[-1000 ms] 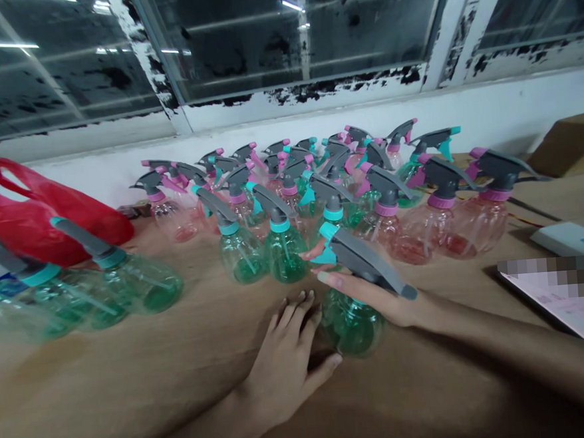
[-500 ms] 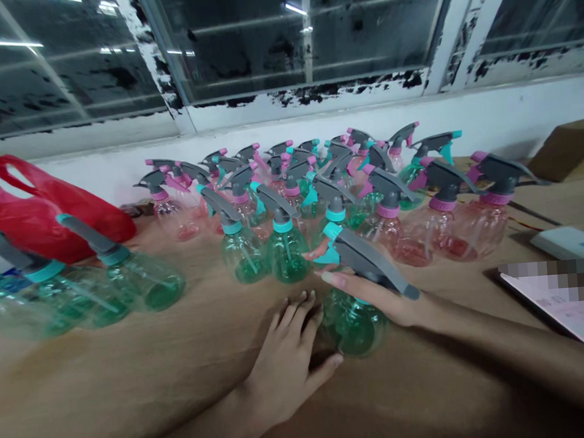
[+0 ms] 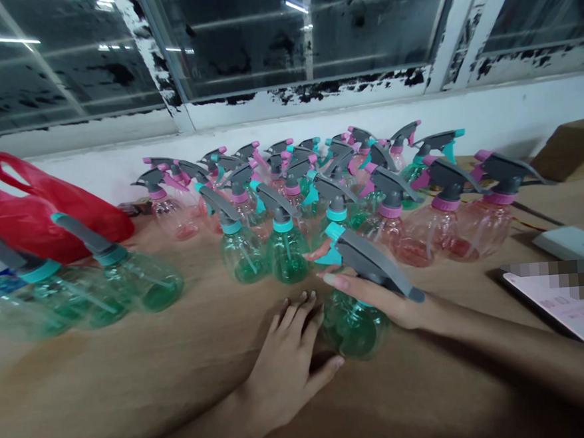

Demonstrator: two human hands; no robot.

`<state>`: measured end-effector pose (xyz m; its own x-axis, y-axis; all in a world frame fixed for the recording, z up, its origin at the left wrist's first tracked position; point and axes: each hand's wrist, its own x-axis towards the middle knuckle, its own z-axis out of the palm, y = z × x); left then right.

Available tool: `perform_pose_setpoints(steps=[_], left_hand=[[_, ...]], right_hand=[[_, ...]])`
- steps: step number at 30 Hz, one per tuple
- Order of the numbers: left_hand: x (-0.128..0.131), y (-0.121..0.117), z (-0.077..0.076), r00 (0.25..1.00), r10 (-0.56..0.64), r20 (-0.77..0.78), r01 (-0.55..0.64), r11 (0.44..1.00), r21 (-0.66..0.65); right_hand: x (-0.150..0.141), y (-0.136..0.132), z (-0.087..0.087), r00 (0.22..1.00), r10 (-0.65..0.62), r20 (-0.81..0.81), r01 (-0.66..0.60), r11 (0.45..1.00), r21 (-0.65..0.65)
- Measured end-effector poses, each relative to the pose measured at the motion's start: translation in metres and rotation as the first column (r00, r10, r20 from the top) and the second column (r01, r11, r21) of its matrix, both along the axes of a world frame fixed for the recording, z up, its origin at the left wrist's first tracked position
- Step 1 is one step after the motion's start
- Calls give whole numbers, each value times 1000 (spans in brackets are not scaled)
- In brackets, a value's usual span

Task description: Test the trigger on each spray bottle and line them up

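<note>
A green spray bottle [image 3: 357,328] with a grey and turquoise trigger head stands close in front of me. My right hand [image 3: 377,296] is closed around its neck just under the head, with the thumb and fingers pointing left. Left of its base, my left hand [image 3: 289,362] lies palm down on the table, fingers stretched out and holding nothing. Its thumb and forefinger are close to the bottle's side; whether they touch it I cannot tell. Just beyond my hands stand another green spray bottle [image 3: 288,256] and its neighbour [image 3: 245,262].
Several pink spray bottles [image 3: 480,232] and green ones crowd the back of the table [image 3: 133,383] by the wall. More green bottles [image 3: 149,282] stand at left, before a red plastic bag [image 3: 66,208]. At right are a phone-like slab [image 3: 563,307], a white box [image 3: 574,242] and a cardboard box [image 3: 574,149].
Almost nothing differs. Both hands and the held spray bottle keep their places; the view has shifted very slightly.
</note>
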<state>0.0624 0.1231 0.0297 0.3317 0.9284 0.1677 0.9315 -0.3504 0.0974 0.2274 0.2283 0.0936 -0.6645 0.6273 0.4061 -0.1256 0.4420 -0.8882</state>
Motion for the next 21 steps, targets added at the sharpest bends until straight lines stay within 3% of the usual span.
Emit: perform_pose_setpoints(steps=[21], left_hand=[[1,0,1,1000,2,-10,-1,1000,14]], right_hand=[[0,0,-2,1000,7,13,-7,1000,-1]])
